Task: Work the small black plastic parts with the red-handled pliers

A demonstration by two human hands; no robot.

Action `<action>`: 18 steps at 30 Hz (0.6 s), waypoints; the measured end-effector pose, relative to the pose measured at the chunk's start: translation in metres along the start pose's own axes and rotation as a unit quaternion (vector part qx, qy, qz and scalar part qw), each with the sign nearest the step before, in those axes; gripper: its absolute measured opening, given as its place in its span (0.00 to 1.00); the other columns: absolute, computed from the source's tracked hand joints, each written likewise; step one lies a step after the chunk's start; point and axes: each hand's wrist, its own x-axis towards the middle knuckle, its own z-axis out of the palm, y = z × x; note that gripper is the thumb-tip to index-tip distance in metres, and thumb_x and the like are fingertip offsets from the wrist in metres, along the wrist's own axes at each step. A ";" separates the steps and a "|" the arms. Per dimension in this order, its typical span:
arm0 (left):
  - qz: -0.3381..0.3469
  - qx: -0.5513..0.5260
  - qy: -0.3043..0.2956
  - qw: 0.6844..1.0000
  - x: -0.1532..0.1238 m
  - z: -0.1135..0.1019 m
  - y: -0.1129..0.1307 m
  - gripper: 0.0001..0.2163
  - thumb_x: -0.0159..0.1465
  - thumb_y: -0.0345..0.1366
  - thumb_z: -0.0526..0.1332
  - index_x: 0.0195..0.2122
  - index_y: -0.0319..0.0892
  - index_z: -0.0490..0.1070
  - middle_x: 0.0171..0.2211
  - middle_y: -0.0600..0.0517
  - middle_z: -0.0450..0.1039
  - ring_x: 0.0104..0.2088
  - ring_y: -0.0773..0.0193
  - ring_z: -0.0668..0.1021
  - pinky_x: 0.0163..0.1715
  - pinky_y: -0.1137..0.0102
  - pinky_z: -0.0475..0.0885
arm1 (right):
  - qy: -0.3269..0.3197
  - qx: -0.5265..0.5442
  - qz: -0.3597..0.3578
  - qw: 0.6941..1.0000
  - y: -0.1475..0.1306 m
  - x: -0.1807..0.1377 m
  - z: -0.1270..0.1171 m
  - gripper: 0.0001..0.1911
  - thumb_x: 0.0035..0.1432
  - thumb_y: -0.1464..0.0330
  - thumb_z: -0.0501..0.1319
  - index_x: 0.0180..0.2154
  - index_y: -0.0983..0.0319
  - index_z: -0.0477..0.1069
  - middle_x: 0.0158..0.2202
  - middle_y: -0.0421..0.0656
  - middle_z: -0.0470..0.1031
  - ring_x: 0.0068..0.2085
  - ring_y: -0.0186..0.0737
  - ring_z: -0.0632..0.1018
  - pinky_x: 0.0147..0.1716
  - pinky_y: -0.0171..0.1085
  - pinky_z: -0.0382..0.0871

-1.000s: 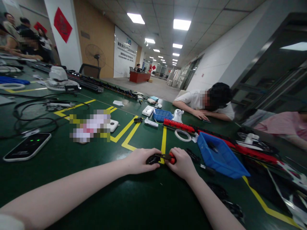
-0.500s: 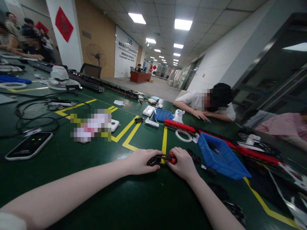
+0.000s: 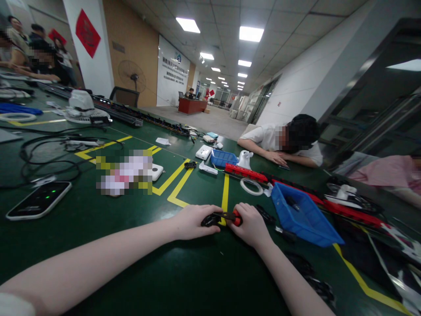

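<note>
Over the green table, my left hand [image 3: 190, 223] is closed around a small black cable bundle [image 3: 210, 220], pinching it between thumb and fingers. My right hand [image 3: 252, 226] grips red-handled pliers [image 3: 237, 217], whose dark metal jaws point left and reach the bundle. Fingers cover most of the handles, and I cannot tell whether the jaws are closed on anything. Just right of my right hand lie another black cable bundle [image 3: 265, 215] and a black cable with a metal plug [image 3: 285, 233].
A blue tray [image 3: 305, 224] holding a dark item stands at right, before a red strip [image 3: 246, 172]. More black cable bundles [image 3: 317, 283] lie lower right. At left are a lit-up white-edged device [image 3: 39, 201] and loose black cables [image 3: 29, 153]. A person [image 3: 286, 140] leans on the far edge.
Almost nothing differs. Both hands keep their hold on the bundle and the pliers in nearly the same place.
</note>
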 end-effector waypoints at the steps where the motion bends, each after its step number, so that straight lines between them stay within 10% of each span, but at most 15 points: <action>1: -0.002 -0.003 -0.001 1.000 0.000 0.000 0.000 0.25 0.64 0.47 0.61 0.61 0.50 0.61 0.55 0.50 0.72 0.53 0.56 0.76 0.51 0.62 0.71 | 0.004 -0.003 -0.002 1.000 0.000 0.000 0.000 0.09 0.52 0.65 0.60 0.26 0.59 0.60 0.29 0.42 0.68 0.31 0.40 0.67 0.32 0.38 0.56; 18: -0.003 0.014 0.004 1.000 0.000 -0.001 0.001 0.26 0.65 0.47 0.58 0.63 0.48 0.61 0.53 0.49 0.74 0.48 0.57 0.78 0.44 0.65 0.72 | 0.010 -0.014 -0.009 1.000 -0.001 0.000 -0.001 0.07 0.51 0.66 0.60 0.29 0.59 0.62 0.31 0.43 0.69 0.33 0.41 0.68 0.35 0.38 0.57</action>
